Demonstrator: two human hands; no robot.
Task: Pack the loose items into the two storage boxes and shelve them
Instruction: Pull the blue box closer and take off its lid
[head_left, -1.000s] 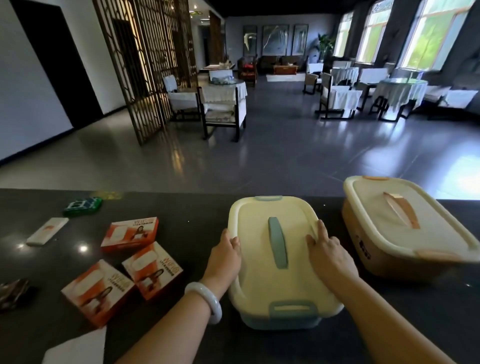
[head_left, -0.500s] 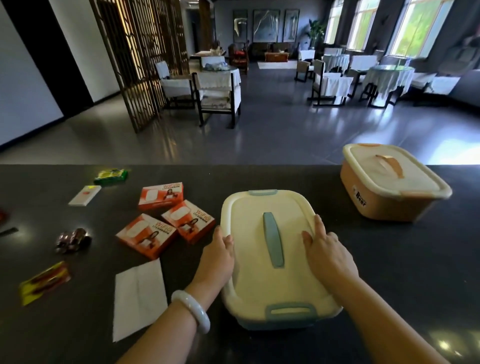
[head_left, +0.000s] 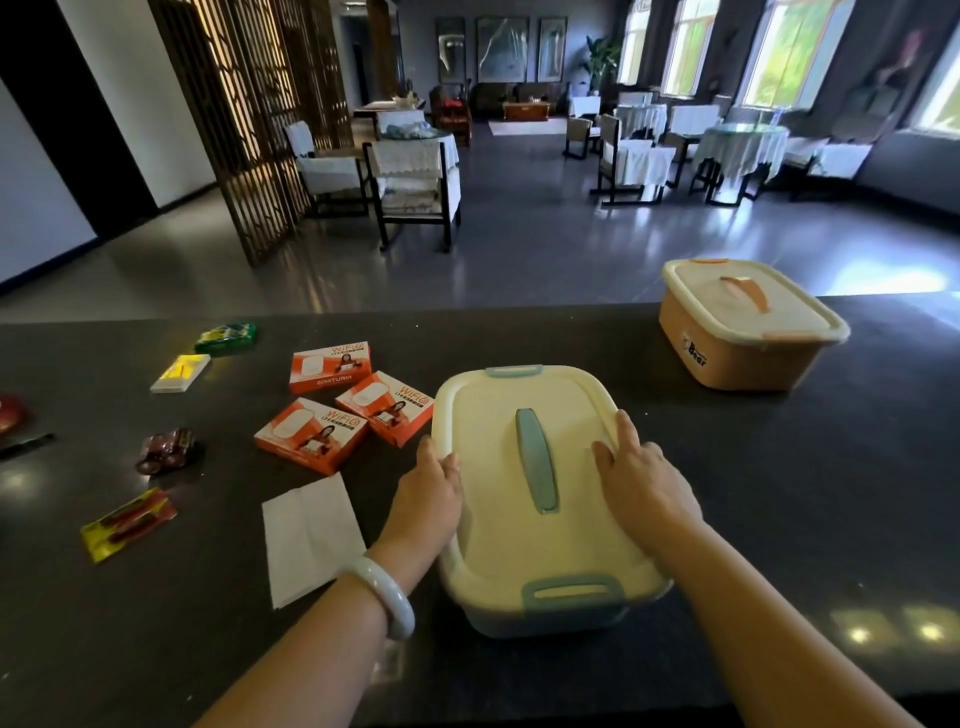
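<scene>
Both hands lie on the lid of the blue box (head_left: 540, 499), which sits on the dark counter (head_left: 779, 493) right in front of the person. Left hand (head_left: 431, 483) rests at the lid's left edge with straight fingers, gripping nothing; a pale bangle (head_left: 387, 592) circles its wrist. Right hand (head_left: 641, 478) lies flat on the lid's right side, fingers spread and relaxed, likewise holding nothing. Between the two hands runs the lid's blue handle (head_left: 537, 460), and a blue latch (head_left: 571, 592) closes the box's near end. Right of the blue box and farther back, well apart from it, stands the orange box (head_left: 748, 325), lid on. Just left of the blue box lie three orange cartons (head_left: 332, 410) in a cluster, the nearest one almost touching the box's left rim. A white napkin (head_left: 309, 538) lies flat nearer the person, just left of the left wrist. Farther left of the blue box are a dark wrapped candy (head_left: 166, 449), a yellow-and-red packet (head_left: 130, 522), a small white card (head_left: 180, 372) with a yellow mark, and a green packet (head_left: 227, 337) near the counter's far edge.
</scene>
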